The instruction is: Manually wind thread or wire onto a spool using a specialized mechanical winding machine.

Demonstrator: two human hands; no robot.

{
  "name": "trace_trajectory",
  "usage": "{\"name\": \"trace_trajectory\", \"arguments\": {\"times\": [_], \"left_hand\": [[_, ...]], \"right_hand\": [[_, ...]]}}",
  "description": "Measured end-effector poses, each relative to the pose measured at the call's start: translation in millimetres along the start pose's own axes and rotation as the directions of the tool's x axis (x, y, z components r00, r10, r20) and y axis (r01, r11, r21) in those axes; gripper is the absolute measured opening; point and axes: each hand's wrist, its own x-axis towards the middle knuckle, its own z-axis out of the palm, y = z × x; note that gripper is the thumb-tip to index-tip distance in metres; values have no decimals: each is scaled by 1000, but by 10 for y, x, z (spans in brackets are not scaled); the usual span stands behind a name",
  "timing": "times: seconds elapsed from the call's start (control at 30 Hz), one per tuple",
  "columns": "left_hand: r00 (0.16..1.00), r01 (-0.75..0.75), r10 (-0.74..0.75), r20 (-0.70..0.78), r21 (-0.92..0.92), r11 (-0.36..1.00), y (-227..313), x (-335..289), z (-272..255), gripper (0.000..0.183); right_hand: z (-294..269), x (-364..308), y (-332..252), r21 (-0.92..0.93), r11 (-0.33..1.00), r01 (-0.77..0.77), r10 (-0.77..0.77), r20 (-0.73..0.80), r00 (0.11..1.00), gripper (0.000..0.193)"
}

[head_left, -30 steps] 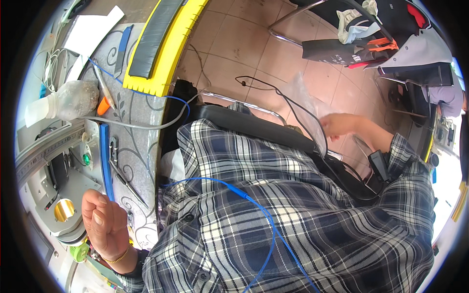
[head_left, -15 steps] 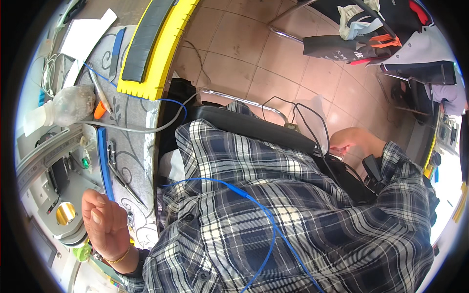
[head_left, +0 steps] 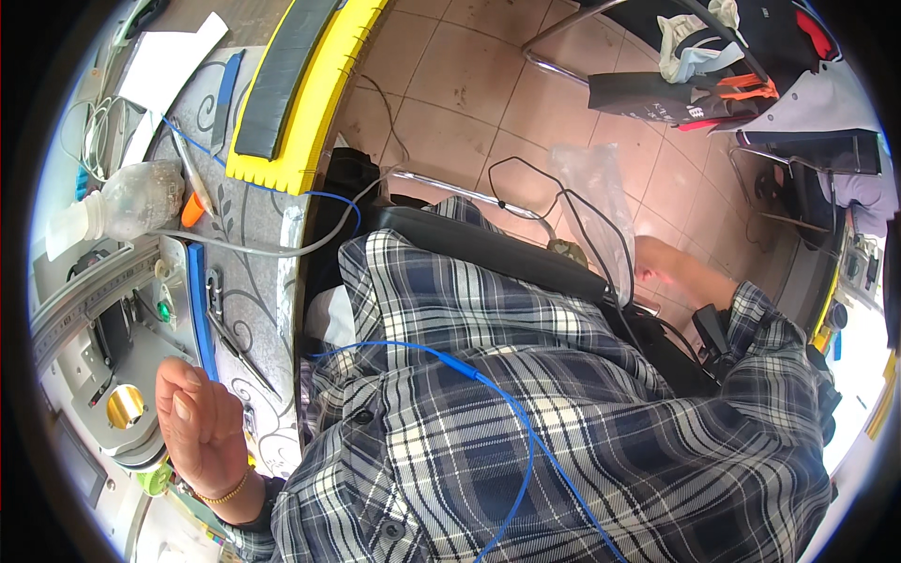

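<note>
At the lower left, my left hand is raised beside a bench-top machine, with a gold round part near its fingers. The fingers curl in toward the thumb, and nothing shows between them. A beaded bracelet circles that wrist. On the far right, my right hand reaches down past the black chair armrest. Its fingertips meet the edge of a clear plastic bag and are partly hidden, so their grip does not show. Black cables loop in front of the bag.
A yellow board with a dark strip lies on the patterned bench cover. Near it are a plastic bottle, white paper and tweezers. A blue cord crosses my plaid shirt. Another chair holds clothing.
The plastic bag has spread out and shifted up and left. My right hand has drawn back slightly, and the black cable loop has swung left. My left hand stays nearly still.
</note>
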Motion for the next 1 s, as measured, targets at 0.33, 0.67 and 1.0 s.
{"name": "trace_trajectory", "arguments": {"times": [0.33, 0.67, 1.0], "left_hand": [[996, -6, 11, 92, -52, 999, -11, 24, -108, 20], [998, -40, 38, -46, -50, 998, 2, -149, -145, 18], [990, 35, -52, -131, -126, 991, 52, -575, -388, 17]], "right_hand": [[-53, -432, -608, 653, 571, 497, -373, -332, 866, 40], [-639, -625, -273, 48, 892, 450, -444, -89, 891, 24], [722, -3492, -2839, -736, 198, 648, -886, 148, 438, 23]]}}
